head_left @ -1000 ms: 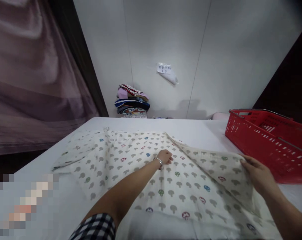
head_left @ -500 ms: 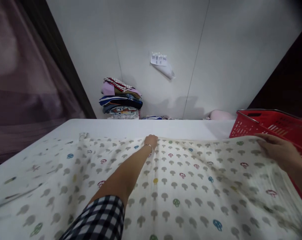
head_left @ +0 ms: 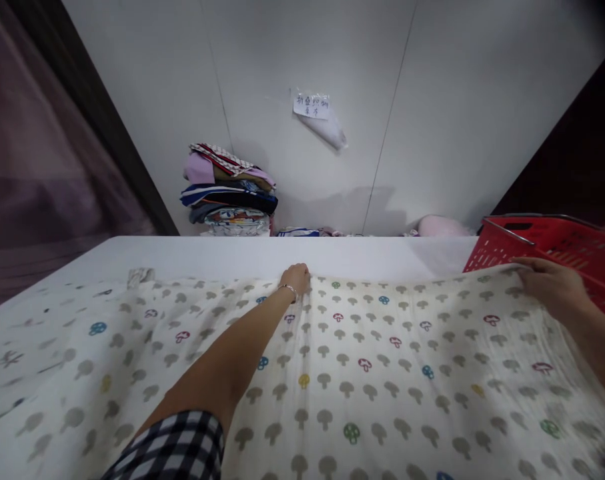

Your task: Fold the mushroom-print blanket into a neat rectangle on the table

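A cream cloth (head_left: 362,393) printed with grey and coloured mushrooms is spread across the white table. My left hand (head_left: 296,280), with a bracelet at the wrist, is closed on the cloth's far edge near the middle, where a crease runs toward me. The corner at the far right is pinched between the thumb and fingers of my right hand (head_left: 552,283), slightly raised off the table. Ripples run through the cloth below that hand. On the left, the fabric lies over to the table's side and its print looks blurred or different.
A red plastic basket (head_left: 497,243) with a metal handle stands at the right. Behind the white table (head_left: 207,252), folded clothes (head_left: 229,193) are stacked against the wall. A pink item (head_left: 442,225) lies near the basket. A handwritten label (head_left: 311,105) hangs above.
My right hand has drawn the cloth's far right corner slightly up, and the right part looks smoother. My left hand keeps its hold on the edge. The view has shifted a little.
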`<state>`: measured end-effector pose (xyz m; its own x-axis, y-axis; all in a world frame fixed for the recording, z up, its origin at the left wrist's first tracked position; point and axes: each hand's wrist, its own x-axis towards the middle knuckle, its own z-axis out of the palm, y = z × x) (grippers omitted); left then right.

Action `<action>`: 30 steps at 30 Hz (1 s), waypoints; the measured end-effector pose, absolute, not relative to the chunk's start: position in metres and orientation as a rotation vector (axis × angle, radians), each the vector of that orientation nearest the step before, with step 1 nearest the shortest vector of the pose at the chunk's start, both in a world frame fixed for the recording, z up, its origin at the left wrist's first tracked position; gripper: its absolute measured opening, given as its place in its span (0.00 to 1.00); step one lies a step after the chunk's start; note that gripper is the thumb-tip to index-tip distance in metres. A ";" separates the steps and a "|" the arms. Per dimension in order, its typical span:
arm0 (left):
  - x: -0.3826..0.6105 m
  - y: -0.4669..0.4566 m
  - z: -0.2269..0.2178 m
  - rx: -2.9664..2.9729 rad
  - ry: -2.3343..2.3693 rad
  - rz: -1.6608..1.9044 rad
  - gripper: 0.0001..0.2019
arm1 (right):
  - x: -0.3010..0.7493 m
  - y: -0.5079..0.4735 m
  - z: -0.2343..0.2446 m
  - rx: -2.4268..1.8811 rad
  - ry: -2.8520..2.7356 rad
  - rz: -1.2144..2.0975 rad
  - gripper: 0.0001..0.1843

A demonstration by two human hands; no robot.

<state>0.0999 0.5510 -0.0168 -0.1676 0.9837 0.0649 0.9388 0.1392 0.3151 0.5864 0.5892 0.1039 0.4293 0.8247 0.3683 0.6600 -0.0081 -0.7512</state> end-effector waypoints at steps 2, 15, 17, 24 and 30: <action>0.101 0.553 -0.019 1.886 2.225 0.399 0.08 | 0.585 0.589 0.108 -1.856 -1.280 0.308 0.19; 0.102 0.557 -0.012 1.888 2.142 0.372 0.07 | 0.607 0.621 0.093 -1.942 -1.268 0.271 0.20; 0.103 0.560 -0.013 1.875 2.177 0.363 0.07 | 0.610 0.627 0.091 -1.943 -1.274 0.239 0.20; 0.110 0.568 -0.022 1.871 2.263 0.302 0.10 | 0.607 0.644 0.083 -1.996 -1.404 0.055 0.21; 0.108 0.562 -0.024 1.942 2.253 0.248 0.11 | 0.597 0.637 0.078 -2.032 -1.586 0.026 0.20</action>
